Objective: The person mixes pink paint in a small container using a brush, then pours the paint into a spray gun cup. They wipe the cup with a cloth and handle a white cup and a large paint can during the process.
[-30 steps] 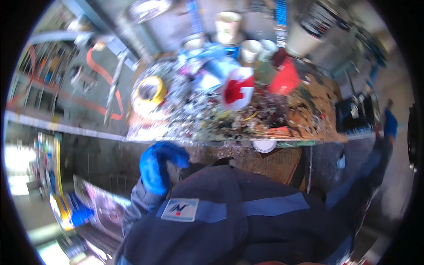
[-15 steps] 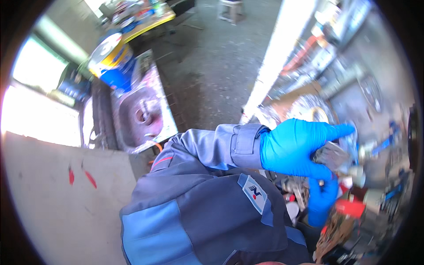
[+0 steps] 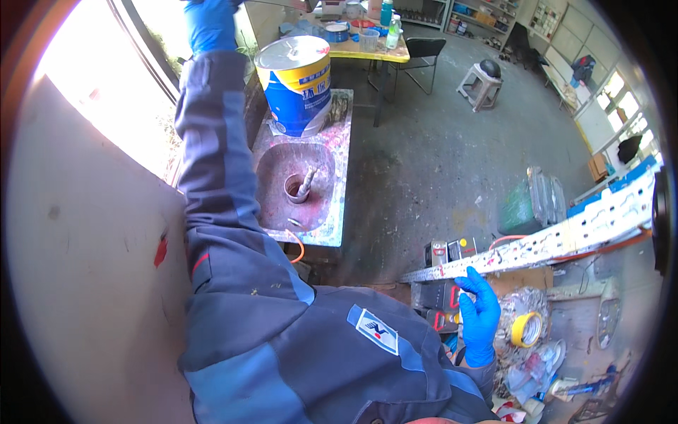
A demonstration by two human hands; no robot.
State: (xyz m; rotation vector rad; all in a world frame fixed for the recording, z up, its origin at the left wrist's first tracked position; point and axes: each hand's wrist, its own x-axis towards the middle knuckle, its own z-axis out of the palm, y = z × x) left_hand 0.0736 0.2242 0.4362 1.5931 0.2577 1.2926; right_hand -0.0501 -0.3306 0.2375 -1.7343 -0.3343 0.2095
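Observation:
My left arm stretches along the window side to the upper left. My blue-gloved left hand [image 3: 210, 30] lies at the picture's top edge, beside the window [image 3: 116, 71]. Its fingers are mostly cut off there, and a dark thing shows at them, too little to name. At the lower right, my blue-gloved right hand [image 3: 482, 321] is raised with thumb and forefinger apart, and I see nothing held in it. Close beside it are a roll of yellow tape [image 3: 526, 329], crumpled clear plastic [image 3: 531, 374] and dark tool cases with red handles [image 3: 432, 300].
A paint-stained sink [image 3: 339, 191] holds a small pot with a brush-like stick. Behind it stands a blue and yellow bucket [image 3: 296, 88]. Farther off are a cluttered yellow-edged table [image 3: 360, 51], a black chair [image 3: 426, 49] and a stool [image 3: 480, 88]. A white perforated beam [image 3: 558, 240] slants across the right.
My left hand has left the right-side clutter, where both hands were close together around a greyish thing, and now reaches far upper left. My right hand is apart from it. The view has shifted too.

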